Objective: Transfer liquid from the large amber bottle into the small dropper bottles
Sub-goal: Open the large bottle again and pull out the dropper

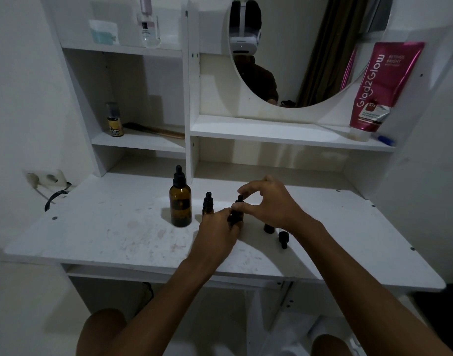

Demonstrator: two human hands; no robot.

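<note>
My white desk [112, 227] (scuffed and faintly stained) carries the large amber bottle [180, 206] standing upright, a small dropper bottle [208, 204] just beside it, another open small bottle [269, 228] further right, and a loose black dropper cap [283, 238] lying near that.

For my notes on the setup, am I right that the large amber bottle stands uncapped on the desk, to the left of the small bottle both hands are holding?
Not quite: the head view shows the large amber bottle with its black dropper cap on. It does stand on the desk, left of the small bottle held by the left hand and right hand.
</note>
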